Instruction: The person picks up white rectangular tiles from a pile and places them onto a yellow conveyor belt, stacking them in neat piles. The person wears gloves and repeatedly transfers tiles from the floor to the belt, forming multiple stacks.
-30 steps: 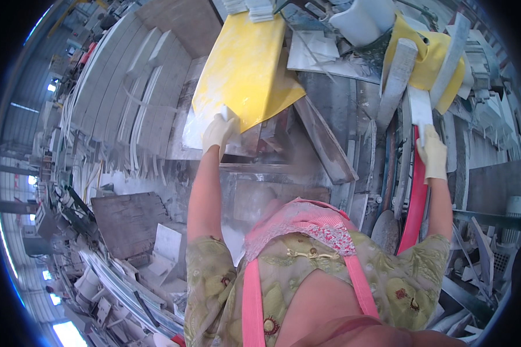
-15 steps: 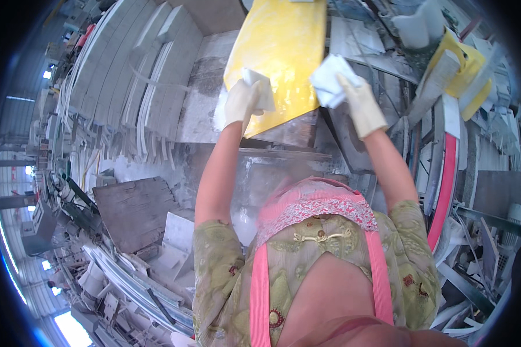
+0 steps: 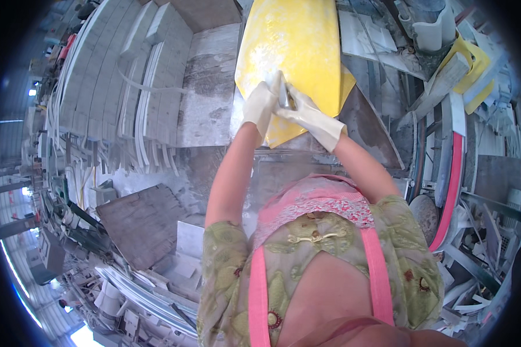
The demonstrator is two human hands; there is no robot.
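Observation:
My left hand (image 3: 260, 104), in a cream rubber glove, is closed on pale flat pieces (image 3: 278, 87) that stand edge-up between my hands. On their other side, my gloved right hand (image 3: 308, 115) grips the same bundle; its fingers and thumb reach around the edges. Whether they are tiles or another thin square material, I cannot tell. Both hands are above the near end of a smooth yellow sheet (image 3: 295, 40). The sheet is wet or dusty with whitish smears, and a yellow corner shows below my wrists.
Long grey slabs (image 3: 101, 69) stand stacked on the left. A dusty board (image 3: 138, 222) leans at lower left. To the right are a white bucket-like container (image 3: 434, 32), a yellow angular piece (image 3: 472, 72) and a red-faced rail (image 3: 449, 191). A dark panel (image 3: 373, 130) adjoins the yellow sheet.
My hands were apart, each with a pale flat piece; they have come together over the yellow sheet, the right moving left. The pieces are now side by side. The view has shifted slightly.

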